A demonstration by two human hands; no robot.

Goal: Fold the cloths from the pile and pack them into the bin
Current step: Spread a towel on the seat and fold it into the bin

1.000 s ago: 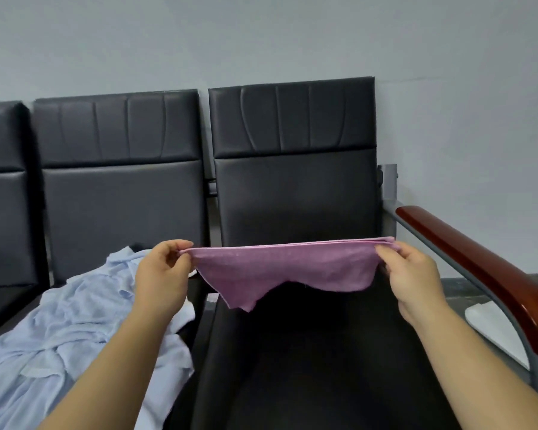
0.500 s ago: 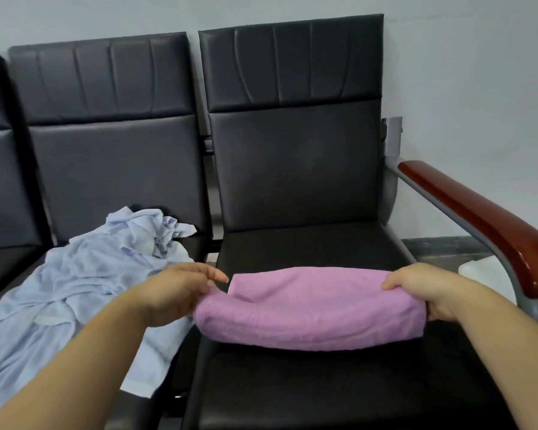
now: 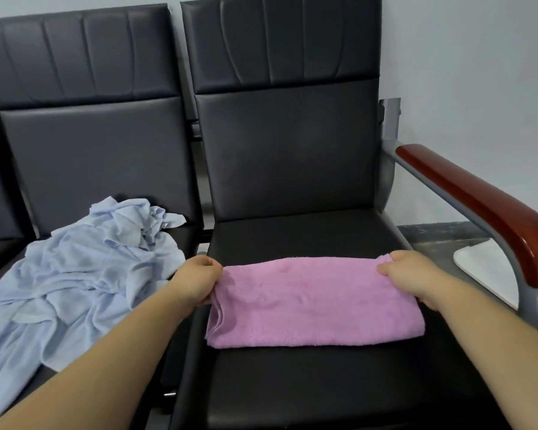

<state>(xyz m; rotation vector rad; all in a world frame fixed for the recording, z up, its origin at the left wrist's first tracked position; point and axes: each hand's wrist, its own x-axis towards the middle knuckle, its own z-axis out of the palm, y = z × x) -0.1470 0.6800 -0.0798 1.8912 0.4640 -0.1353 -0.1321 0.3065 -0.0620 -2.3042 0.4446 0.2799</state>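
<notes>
Pale grey wall (image 3: 463,72) behind a row of black padded chairs. On the seat (image 3: 308,392) of the right-most chair, about mid-depth: the pink cloth (image 3: 314,302), terry-napped, folded into a wide band. Lies flat and crosswise, long edges roughly parallel to the seat's front. Shows stacked layers at its left end, a rounded fold along the near edge and a slightly wavy far edge.

Grasped at both far corners: left hand (image 3: 196,282) with fingers curled on the far-left corner, right hand (image 3: 413,277) pinching the far-right corner, puckered up between thumb and fingers.

Bare black seat in front of the cloth, and behind it up to the backrest (image 3: 286,150). Little margin sideways: left end at the seat's left edge, right end near the right edge.

Across the gap on the neighbouring seat, the rumpled pile of pale blue cloths (image 3: 84,268), just beside the left hand. To the right, a red-brown armrest (image 3: 479,209) on a grey frame, sloping above seat level, apart from the right hand. Past it, lower down, a white object (image 3: 482,265), only partly in view; cannot tell what.
</notes>
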